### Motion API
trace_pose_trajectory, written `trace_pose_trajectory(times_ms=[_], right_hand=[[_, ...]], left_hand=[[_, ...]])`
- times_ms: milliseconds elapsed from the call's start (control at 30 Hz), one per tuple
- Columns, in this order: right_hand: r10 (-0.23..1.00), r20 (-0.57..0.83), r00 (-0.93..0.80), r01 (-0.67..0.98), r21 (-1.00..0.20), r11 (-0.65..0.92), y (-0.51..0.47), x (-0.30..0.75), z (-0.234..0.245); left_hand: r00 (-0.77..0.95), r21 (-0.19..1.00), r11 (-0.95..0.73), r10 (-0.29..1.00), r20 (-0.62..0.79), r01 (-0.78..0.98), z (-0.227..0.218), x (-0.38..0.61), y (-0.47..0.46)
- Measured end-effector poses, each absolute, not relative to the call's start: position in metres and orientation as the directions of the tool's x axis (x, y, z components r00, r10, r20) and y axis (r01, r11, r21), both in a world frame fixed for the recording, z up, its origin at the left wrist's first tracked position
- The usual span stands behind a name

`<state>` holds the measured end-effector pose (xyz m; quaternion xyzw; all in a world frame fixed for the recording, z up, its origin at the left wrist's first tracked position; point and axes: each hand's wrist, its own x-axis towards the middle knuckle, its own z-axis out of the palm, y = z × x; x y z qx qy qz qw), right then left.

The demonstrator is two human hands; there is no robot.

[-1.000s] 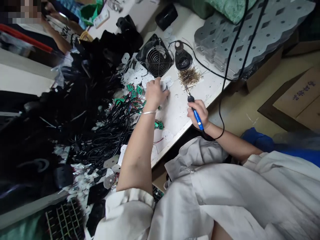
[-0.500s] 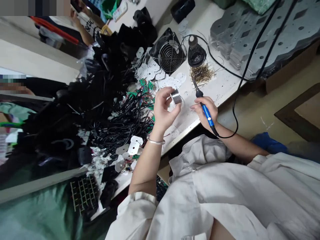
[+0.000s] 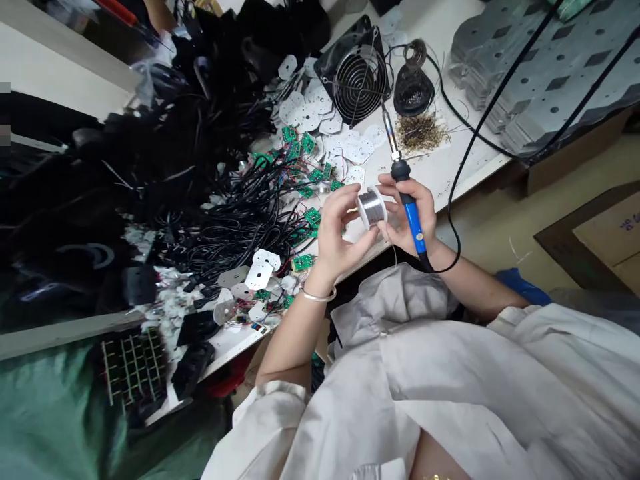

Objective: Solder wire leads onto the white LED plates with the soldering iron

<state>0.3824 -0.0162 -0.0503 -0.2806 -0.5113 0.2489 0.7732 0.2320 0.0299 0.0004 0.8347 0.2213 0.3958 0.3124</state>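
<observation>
Between the thumb and fingers of my left hand (image 3: 343,230) is a spool of solder wire (image 3: 372,207), its white flange turned toward my right hand. A loose end of wire curves down from the spool. My right hand (image 3: 413,213) grips a soldering iron (image 3: 413,223) with a blue handle, its metal tip pointing away from me. Some right fingers reach to the spool's edge, near the wire. Beyond the tip stand a black fan with a wire guard (image 3: 360,83) and a dark iron stand (image 3: 414,90) with a coil holder.
Small green circuit boards (image 3: 303,262) and black cables (image 3: 235,233) crowd the bench on the left. White perforated plates (image 3: 305,110) lie before the fan. Grey plates (image 3: 555,73) are stacked at the right. Brown shavings (image 3: 423,132) lie by the iron stand. The iron's cord (image 3: 454,230) loops beside my right forearm.
My hands have come together, with the right fingers now at the solder spool. The spool has turned to show its flange. The iron is more upright, and the view has shifted.
</observation>
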Motion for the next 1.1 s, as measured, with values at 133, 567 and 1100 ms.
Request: trace_pose_trajectory(times_ms=[133, 567, 1100], right_hand=[[0.672, 0.691, 0.266, 0.01, -0.699, 0.715, -0.021, 0.39, -0.053], [0.823, 0.425, 0.376, -0.115, -0.86, 0.497, -0.028, 0.392, -0.063], [0.922, 0.346, 0.176, -0.46, -0.799, 0.388, -0.004, 0.424, -0.047]], left_hand=[[0.546, 0.817, -0.571, 0.712, 0.442, 0.082, 0.004, 0.231, 0.016], [0.548, 0.995, 0.061, 0.831, -0.096, 0.082, 0.002, 0.237, 0.014], [0.609, 0.306, -0.937, 0.344, 0.715, 0.171, -0.007, 0.257, 0.042]])
